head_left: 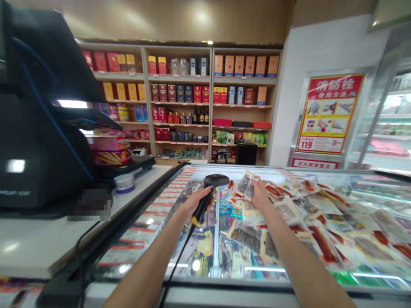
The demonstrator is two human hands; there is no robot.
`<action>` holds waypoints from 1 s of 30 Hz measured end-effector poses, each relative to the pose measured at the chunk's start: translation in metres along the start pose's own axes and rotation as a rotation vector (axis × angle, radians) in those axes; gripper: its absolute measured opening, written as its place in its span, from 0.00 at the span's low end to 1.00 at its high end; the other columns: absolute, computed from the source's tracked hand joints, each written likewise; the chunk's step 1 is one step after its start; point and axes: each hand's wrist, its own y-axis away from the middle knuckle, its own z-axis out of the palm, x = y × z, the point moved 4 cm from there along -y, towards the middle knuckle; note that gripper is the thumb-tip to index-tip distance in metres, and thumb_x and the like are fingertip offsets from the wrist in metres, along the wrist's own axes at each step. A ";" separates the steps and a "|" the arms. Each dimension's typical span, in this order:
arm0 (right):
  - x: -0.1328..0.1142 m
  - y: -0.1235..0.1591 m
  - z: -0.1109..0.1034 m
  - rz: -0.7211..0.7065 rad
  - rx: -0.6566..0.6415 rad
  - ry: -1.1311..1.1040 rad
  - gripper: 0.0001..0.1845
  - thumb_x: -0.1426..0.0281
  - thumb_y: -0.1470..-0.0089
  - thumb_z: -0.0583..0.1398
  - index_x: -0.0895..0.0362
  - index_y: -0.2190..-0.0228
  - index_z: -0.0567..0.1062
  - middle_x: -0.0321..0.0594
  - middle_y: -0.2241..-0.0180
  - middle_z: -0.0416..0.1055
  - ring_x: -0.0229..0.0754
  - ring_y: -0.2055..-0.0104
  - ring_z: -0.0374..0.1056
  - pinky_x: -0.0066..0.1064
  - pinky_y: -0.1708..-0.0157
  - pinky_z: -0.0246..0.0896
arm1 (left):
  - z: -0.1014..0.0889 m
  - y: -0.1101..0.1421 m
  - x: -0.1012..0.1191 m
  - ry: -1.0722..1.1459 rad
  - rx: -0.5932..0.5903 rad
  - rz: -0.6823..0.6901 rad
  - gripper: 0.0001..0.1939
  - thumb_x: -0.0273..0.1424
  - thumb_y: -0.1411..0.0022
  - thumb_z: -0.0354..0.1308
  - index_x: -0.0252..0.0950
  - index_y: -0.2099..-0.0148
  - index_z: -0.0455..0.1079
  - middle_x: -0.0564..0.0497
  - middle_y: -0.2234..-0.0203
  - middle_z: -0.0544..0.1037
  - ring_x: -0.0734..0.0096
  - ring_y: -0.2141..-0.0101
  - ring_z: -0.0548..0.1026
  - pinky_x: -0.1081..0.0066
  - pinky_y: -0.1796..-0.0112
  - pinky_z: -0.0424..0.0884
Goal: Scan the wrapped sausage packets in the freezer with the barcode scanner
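Note:
A black barcode scanner (201,206) with a yellow-edged grip is wrapped in the fingers of my left hand (195,203); its cable trails down toward me. My right hand (258,195) pinches a small clear packet of dark food (246,185) by its right side, just right of the scanner's head. Both hands are over a glass-topped display case (218,239). Many vacuum-sealed food packets (324,244), some with reddish sausage-like pieces, lie spread on the right part of the case, beside and beyond my right forearm.
On the left, a white counter (28,239) carries a black checkout terminal (41,128), a roll of clear tape (124,183) and a pink snack box (111,149). Shelves (180,79) of boxed goods line the back wall. A red poster (330,113) hangs at right.

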 end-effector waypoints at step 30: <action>-0.015 0.000 0.005 0.074 0.034 -0.137 0.11 0.69 0.62 0.57 0.53 0.71 0.63 0.28 0.75 0.69 0.36 0.72 0.67 0.32 0.69 0.65 | 0.010 0.050 0.000 0.020 -0.138 -0.140 0.15 0.41 0.48 0.52 0.31 0.71 0.64 0.51 0.81 0.68 0.79 0.84 0.65 0.77 0.83 0.57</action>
